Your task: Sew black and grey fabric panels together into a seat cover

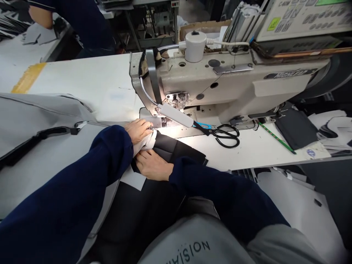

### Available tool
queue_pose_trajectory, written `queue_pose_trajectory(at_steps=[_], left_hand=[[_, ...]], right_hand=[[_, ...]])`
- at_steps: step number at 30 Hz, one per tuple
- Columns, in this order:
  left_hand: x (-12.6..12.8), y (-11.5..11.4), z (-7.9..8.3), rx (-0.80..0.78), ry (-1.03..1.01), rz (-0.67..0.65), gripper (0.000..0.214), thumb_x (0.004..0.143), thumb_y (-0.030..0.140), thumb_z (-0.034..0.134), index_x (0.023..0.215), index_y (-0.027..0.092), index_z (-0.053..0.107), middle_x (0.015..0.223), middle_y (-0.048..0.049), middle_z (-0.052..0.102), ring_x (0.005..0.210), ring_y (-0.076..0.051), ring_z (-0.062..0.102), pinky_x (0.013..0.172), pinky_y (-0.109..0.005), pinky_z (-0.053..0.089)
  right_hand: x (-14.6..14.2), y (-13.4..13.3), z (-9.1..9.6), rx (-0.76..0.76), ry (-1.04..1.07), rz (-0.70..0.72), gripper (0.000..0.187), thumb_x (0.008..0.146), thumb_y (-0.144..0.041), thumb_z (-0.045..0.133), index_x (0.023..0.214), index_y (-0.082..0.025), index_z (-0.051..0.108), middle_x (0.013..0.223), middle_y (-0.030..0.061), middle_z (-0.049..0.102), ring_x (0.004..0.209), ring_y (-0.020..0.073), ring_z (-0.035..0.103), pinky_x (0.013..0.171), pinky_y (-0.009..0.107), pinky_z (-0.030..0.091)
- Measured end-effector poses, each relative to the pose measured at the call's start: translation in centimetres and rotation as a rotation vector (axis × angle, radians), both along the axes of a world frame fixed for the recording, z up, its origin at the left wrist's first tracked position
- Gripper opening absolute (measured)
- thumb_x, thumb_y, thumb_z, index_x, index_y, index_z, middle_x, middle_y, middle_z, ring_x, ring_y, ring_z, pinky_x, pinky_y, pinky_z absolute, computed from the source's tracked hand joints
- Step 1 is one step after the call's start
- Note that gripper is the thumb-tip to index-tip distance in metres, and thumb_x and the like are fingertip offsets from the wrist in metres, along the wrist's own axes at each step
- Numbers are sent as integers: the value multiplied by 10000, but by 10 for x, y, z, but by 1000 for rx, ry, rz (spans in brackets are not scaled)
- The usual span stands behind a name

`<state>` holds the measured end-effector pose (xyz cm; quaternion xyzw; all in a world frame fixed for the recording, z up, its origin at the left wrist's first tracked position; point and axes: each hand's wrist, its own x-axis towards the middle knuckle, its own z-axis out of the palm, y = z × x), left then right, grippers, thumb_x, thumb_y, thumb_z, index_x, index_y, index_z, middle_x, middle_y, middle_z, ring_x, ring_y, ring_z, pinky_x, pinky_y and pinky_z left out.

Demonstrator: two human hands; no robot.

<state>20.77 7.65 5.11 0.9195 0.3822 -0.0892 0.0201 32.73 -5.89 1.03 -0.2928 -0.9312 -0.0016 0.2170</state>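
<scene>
Your left hand (139, 130) pinches a fold of white fabric (145, 143) right at the sewing machine (220, 88) needle (the needle itself is lost in the lamp glare). Your right hand (153, 165) lies flat on the black fabric (170, 148), fingertips tucked under the white fold. Black scissors (224, 135) lie well to the right.
</scene>
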Motion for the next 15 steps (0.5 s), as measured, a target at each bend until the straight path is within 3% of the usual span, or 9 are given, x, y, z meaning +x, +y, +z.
queue_pose_trajectory(at_steps=[4,8,11,15], left_hand=[[-3,4,3,-27,-61,-32,424,905,361,319,1170,151,575,1126,-140,589,1016,-253,568,947,-377,426],[-2,10,13,-111,-75,91,431,900,375,297,1200,211,561,1194,-75,604,1075,-243,566,915,-351,431],[0,17,13,-169,-62,155,404,876,394,316,1127,254,600,1208,-28,620,1059,-240,575,868,-323,421],[3,27,2,-250,-55,244,397,836,463,347,908,210,645,948,-47,686,853,-231,602,707,-292,406]], right_hand=[[0,0,3,-71,-14,28,237,905,-165,408,1044,-51,562,1045,168,545,966,266,458,766,399,362],[2,-2,3,-93,-3,101,370,898,-182,429,1219,-5,477,1185,203,518,1045,269,449,804,391,365],[3,-1,3,-102,16,149,419,901,-195,445,1285,-28,433,1289,203,476,1122,263,429,855,382,353],[1,1,1,-104,43,171,337,901,-190,455,1207,-60,508,1324,196,460,1170,257,410,872,370,337]])
